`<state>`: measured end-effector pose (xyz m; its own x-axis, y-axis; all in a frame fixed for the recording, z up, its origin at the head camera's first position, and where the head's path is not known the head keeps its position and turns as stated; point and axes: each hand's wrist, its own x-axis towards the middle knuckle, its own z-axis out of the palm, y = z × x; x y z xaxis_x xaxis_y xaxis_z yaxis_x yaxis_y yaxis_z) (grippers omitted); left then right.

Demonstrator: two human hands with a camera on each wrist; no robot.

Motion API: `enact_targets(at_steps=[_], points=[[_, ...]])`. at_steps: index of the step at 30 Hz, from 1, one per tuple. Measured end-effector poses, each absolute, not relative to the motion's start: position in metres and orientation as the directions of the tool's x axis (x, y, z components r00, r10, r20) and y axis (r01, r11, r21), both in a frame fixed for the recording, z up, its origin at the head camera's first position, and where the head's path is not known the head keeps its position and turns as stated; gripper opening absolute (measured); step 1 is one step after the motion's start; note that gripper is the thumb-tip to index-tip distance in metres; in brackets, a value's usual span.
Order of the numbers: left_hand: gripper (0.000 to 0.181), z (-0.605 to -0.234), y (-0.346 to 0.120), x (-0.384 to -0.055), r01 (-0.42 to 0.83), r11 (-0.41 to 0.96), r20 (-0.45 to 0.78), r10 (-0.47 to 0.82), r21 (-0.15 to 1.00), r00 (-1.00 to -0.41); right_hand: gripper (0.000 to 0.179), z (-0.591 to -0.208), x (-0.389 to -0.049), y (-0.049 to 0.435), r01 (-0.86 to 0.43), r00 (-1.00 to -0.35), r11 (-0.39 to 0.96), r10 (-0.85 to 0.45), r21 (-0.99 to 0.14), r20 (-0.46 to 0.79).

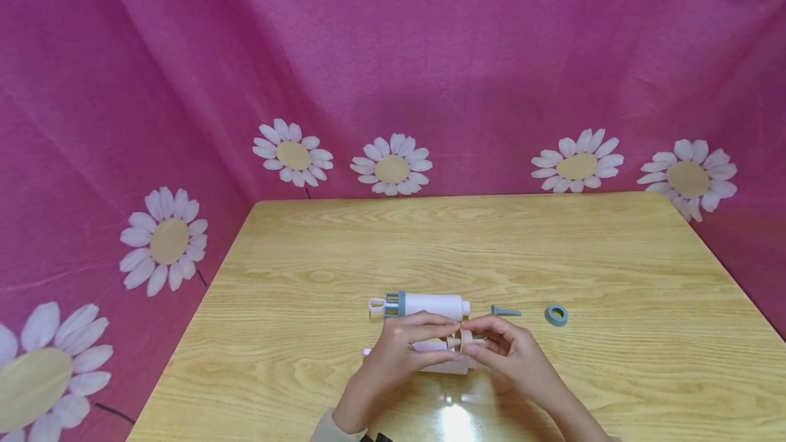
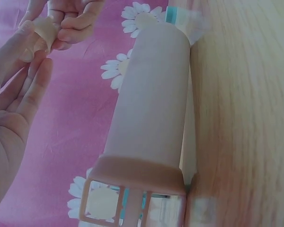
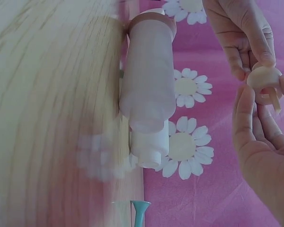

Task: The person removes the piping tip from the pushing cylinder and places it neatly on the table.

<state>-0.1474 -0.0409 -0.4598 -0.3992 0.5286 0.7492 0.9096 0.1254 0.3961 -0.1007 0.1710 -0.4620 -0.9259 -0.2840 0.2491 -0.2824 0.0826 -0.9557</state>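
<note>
Over the front middle of the table, both hands meet at a small beige ring cap (image 1: 466, 342) with a slim beige nozzle (image 3: 274, 101) sticking through it. My left hand (image 1: 413, 343) pinches the nozzle's wide end between thumb and fingers. The ring cap is pinched by my right hand (image 1: 512, 353), whose fingers partly cover the nozzle's tip. Beneath the hands lies a pale pink syringe-style tube (image 2: 151, 90) with a brownish-pink collar, largely hidden in the head view. Behind it is a matching white tube (image 1: 432, 305) with a blue-grey collar and a looped plunger handle.
Right of the white tube lies a blue-grey funnel-shaped nozzle (image 1: 506, 311). Farther right is a blue-grey ring cap (image 1: 556, 315). The wooden table (image 1: 307, 258) backs onto a pink curtain (image 1: 467, 53) printed with daisies.
</note>
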Motion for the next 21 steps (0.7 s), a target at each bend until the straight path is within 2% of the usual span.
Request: enact_targets(at_steps=[7,21], points=[[0.032,-0.461,-0.044,-0.147,0.886,0.117,0.726,0.529,0.450,-0.439,0.024,-0.463,-0.101,0.174,-0.316,-0.919,0.094,-0.276,-0.944,0.280],[0.027,-0.463,-0.046,-0.147,0.875,0.100,0.712,0.541,0.474,-0.448,0.022,-0.467,-0.100,0.183,-0.270,-0.932,0.117,-0.281,-0.956,0.229]])
